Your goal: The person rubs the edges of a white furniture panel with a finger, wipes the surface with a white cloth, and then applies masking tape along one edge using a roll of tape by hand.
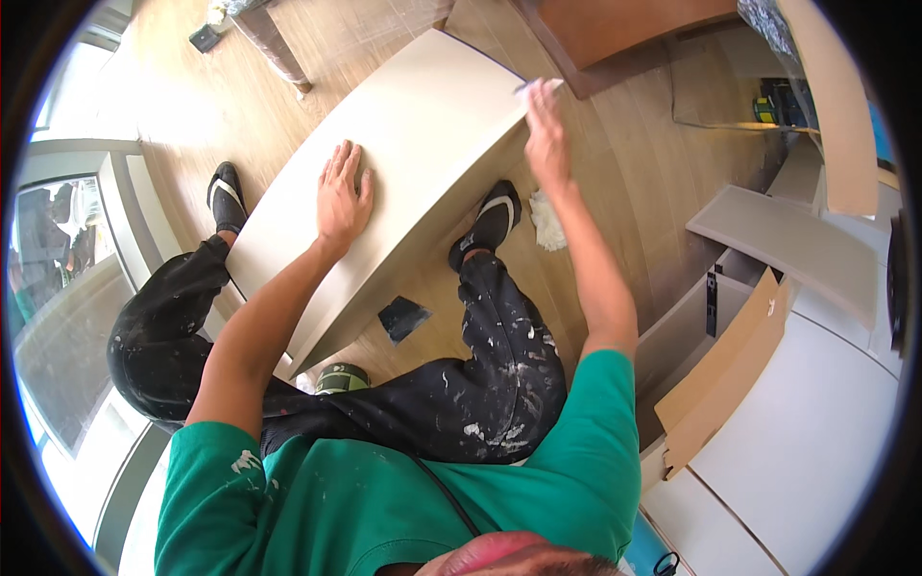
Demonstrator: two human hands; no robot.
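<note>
Left hand [344, 202] flat on pale board [432, 106] mid-frame, fingers extended, right hand [548, 144] upper centre, fingers pinching white piece [557, 85], partly hidden

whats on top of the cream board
The left hand lies flat on the cream board, hiding the surface beneath; the right hand holds a white piece at the far right corner.

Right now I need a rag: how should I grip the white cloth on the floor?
Probably pinch the white cloth by its middle, right hand coming from above and the right: it lies crumpled on the floor, with the right shoe to its left.
</note>
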